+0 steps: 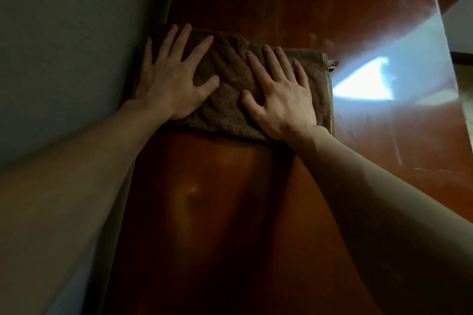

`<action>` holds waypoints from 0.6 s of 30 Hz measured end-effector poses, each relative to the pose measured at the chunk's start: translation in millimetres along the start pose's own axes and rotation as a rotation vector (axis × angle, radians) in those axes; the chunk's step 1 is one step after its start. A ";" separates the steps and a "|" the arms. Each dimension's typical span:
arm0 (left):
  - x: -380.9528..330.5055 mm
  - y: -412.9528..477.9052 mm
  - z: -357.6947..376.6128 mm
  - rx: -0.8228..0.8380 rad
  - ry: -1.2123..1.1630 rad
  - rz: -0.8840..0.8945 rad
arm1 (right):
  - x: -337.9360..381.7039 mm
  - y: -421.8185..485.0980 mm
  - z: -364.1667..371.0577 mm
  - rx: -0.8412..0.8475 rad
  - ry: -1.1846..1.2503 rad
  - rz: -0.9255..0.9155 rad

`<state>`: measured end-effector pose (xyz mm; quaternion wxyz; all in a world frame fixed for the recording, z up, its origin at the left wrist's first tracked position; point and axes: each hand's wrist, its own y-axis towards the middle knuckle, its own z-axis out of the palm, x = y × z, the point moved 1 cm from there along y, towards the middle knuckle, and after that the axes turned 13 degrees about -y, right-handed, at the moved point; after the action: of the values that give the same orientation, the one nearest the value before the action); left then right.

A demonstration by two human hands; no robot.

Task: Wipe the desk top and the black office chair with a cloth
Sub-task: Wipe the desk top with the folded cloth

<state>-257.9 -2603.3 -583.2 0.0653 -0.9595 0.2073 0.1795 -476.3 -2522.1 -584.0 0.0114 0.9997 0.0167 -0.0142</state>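
Both hands flat, fingers spread, nothing pinched: left hand (pixel 171 79) and right hand (pixel 282 97) press side by side on the brown cloth (pixel 230 79) at mid-frame, its long axis running left to right, left end against the grey wall (pixel 64 46). Smeared-looking desk top (pixel 281 7) stretches toward the upper frame, so a push away looks likely. Bright glare (pixel 366 82) at right; chair not in view.

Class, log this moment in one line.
step: wiping desk top | cloth: brown, beside wall | left hand: flat on cloth | right hand: flat on cloth | chair: not in view
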 end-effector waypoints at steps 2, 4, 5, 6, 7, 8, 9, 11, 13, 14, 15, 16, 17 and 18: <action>1.3 10.7 -2.1 -0.002 -0.007 -0.002 | -3.3 10.8 1.2 -0.006 -0.009 -0.002; 1.7 20.6 -3.6 -0.005 -0.010 0.001 | -6.9 21.4 2.3 -0.012 -0.011 -0.001; 2.0 25.5 -4.3 -0.004 -0.010 0.000 | -8.5 26.8 3.2 -0.016 -0.010 -0.003; 3.0 30.2 -4.8 -0.006 -0.009 -0.006 | -9.6 32.7 4.4 -0.023 -0.009 -0.006; 3.2 34.5 -5.1 -0.008 -0.007 -0.012 | -11.1 37.3 4.9 -0.031 -0.008 -0.009; 3.8 38.7 -5.4 -0.011 -0.005 -0.017 | -12.1 41.9 5.3 -0.037 -0.009 -0.011; 4.4 42.9 -6.1 -0.014 -0.006 -0.022 | -12.9 46.4 5.5 -0.041 -0.008 -0.010; 5.1 49.7 -7.1 -0.019 -0.011 -0.022 | -14.5 53.3 5.0 -0.041 -0.008 -0.008; 5.6 54.9 -7.9 -0.023 -0.015 -0.018 | -14.8 57.9 4.2 -0.039 -0.009 -0.008; 5.9 57.0 -7.1 -0.023 -0.014 -0.017 | -15.1 59.1 5.0 -0.038 -0.010 -0.008; 6.2 59.0 -6.7 -0.024 -0.011 -0.016 | -15.7 60.4 5.7 -0.037 -0.009 -0.009; 6.4 59.9 -6.0 -0.024 -0.006 -0.016 | -15.9 61.0 5.8 -0.034 -0.008 -0.009; 7.0 60.6 -5.2 -0.026 -0.004 -0.016 | -16.0 61.5 5.9 -0.032 -0.009 -0.008; 7.3 61.3 -4.5 -0.030 -0.003 -0.015 | -16.0 62.4 5.8 -0.031 -0.013 -0.008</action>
<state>-276.1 -2662.5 -584.8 0.0525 -0.9615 0.1975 0.1837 -490.4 -2585.1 -588.0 0.0269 0.9992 0.0206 -0.0204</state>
